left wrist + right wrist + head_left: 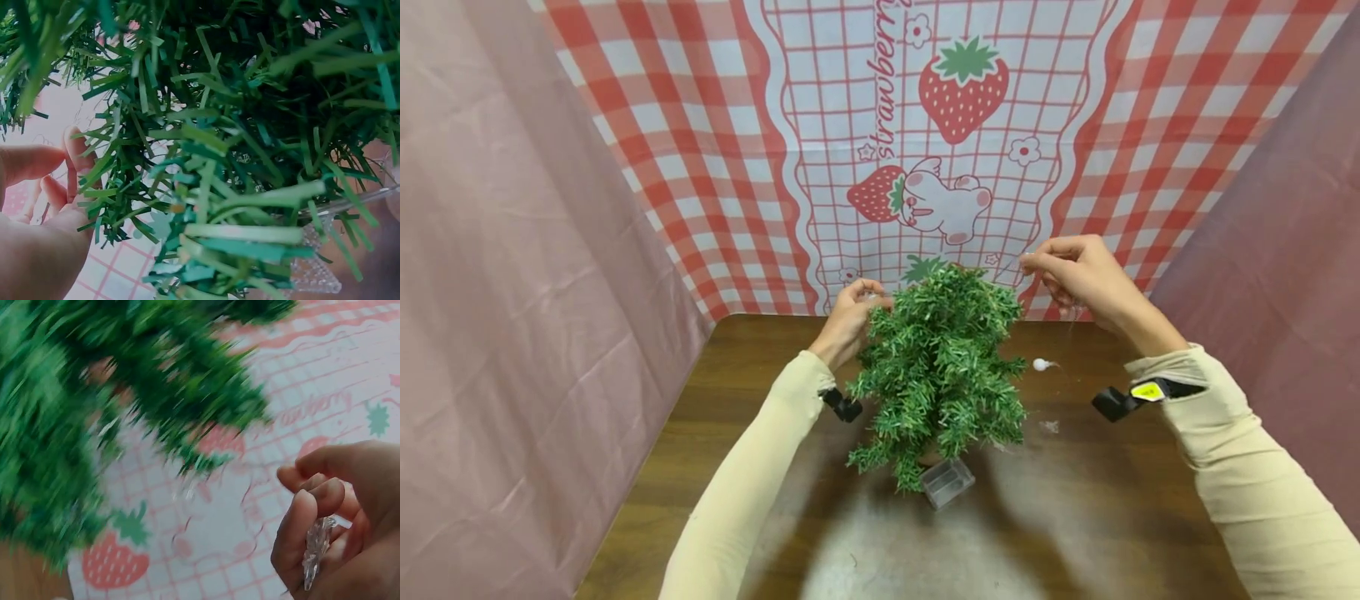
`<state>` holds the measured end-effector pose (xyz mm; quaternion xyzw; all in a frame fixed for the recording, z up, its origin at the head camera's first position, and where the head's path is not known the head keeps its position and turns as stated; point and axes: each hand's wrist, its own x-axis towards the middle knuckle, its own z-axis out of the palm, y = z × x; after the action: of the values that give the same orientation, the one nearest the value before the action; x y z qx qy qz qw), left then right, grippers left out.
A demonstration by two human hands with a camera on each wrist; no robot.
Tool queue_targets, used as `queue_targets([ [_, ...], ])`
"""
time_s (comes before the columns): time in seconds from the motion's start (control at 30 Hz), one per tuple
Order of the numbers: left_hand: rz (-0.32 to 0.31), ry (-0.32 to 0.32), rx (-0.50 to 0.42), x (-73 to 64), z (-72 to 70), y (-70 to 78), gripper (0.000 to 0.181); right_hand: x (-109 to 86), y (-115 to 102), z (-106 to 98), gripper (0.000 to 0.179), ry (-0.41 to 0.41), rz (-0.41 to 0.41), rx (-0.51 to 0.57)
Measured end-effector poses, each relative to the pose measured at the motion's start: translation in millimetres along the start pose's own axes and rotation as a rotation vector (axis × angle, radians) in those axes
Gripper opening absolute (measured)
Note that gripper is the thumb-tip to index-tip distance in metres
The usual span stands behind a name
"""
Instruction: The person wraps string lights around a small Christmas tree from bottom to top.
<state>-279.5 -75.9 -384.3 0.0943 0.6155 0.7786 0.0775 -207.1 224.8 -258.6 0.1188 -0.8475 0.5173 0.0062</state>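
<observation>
A small artificial Christmas tree [940, 367] stands between the two hands on the wooden table. Beside its upper left, partly hidden by branches, my left hand [847, 321] has thumb and finger together; in the left wrist view a faint thin thread shows near these fingertips. On the other side, my right hand [1086, 279] is raised, its thumb and forefinger pinching a thin thread [1004, 268] that leads towards the treetop. A clear crystal-like ornament [317, 547] sits within the curled lower fingers of that hand. Among the branches hangs a clear beaded ornament [315, 262].
A clear plastic box [947, 483] lies at the tree's foot. To the right, a small white ball [1041, 364] with a thin tail and a clear scrap [1048, 427] lie on the table [760, 533]. Behind hangs a strawberry-print cloth [1000, 183]; pink curtains [512, 292] flank the table.
</observation>
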Motion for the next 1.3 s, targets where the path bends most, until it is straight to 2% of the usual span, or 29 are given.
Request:
queue_targets([
  [0.1,0.001,-0.014,0.024,0.7,-0.1,2.1,0.025,9.5,-8,-3,0.04,-0.022,0.076,0.065],
  [0.2,0.0,-0.047,0.045,2.1,1.1,5.4,0.024,19.9,-13,-3,0.042,0.016,0.12,0.077],
  [0.33,0.01,-0.113,0.116,2.8,3.4,13.1,0.027,33.4,-21,-2,0.033,0.154,0.121,0.093],
  [0.47,0.056,-0.159,0.202,1.3,4.2,27.1,0.032,42.4,-30,-3,0.024,0.288,0.089,0.228],
  [0.53,0.087,-0.171,0.266,-0.2,5.7,37.3,0.033,44.5,-35,-4,0.023,0.305,0.072,0.278],
  [0.6,0.114,-0.191,0.337,-3.8,10.3,51.1,0.033,45.9,-41,-5,0.025,0.282,0.065,0.281],
  [0.73,0.171,-0.265,0.479,-11.3,24.7,79.4,0.033,48.8,-56,-6,0.034,0.176,0.098,0.223],
  [0.8,0.194,-0.306,0.522,-12.7,31.7,90.4,0.034,50.8,-63,-4,0.037,0.112,0.12,0.173],
  [0.9,0.188,-0.369,0.531,-9.0,43.0,100.0,0.038,52.5,-71,-1,0.04,0.016,0.121,0.084],
  [1.03,0.138,-0.48,0.519,-1.5,53.7,103.5,0.047,52.9,-82,9,0.041,-0.092,0.087,-0.012],
  [1.1,0.138,-0.52,0.516,7.6,58.3,96.0,0.041,48.6,-91,13,0.041,-0.134,0.076,-0.028],
  [1.2,0.144,-0.494,0.526,18.4,62.8,84.4,0.024,42.1,-100,17,0.04,-0.188,0.068,-0.046],
  [1.3,0.129,-0.404,0.494,20.3,59.0,80.4,0.018,35.8,-106,18,0.038,-0.234,0.053,-0.102],
])
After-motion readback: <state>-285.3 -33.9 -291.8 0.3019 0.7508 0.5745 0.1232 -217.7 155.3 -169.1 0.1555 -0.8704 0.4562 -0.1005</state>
